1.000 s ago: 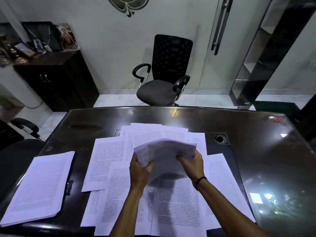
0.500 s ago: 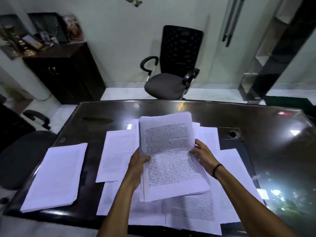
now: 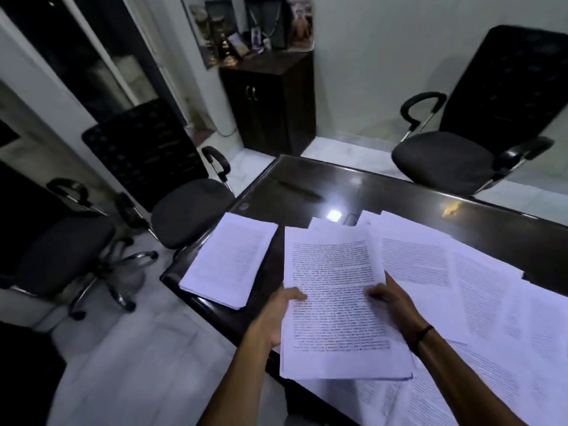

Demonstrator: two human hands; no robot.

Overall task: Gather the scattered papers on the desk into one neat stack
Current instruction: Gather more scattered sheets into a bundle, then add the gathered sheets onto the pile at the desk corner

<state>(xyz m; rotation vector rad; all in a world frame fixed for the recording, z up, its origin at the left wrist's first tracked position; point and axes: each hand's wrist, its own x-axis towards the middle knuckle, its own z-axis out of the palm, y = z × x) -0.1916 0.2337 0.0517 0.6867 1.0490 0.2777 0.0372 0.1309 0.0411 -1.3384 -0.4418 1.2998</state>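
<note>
I hold a thick bundle of printed papers (image 3: 335, 302) flat above the desk's near left edge. My left hand (image 3: 281, 312) grips its left edge with the thumb on top. My right hand (image 3: 392, 299) rests on the bundle's right side, fingers on the top sheet. A neat stack of papers (image 3: 229, 262) lies on the desk's left corner, just left of the bundle. Several loose printed sheets (image 3: 479, 287) are spread overlapping across the desk to the right and under the bundle.
The dark glossy desk (image 3: 307, 192) reflects a bright light. Two black office chairs (image 3: 184, 210) stand left of the desk, and another chair (image 3: 479, 149) at the far side. A dark cabinet (image 3: 270, 103) with framed items stands against the wall.
The view has swung left toward the desk's left corner. The bundle, first bent between both hands, now lies flat and has moved left, close to the neat stack.
</note>
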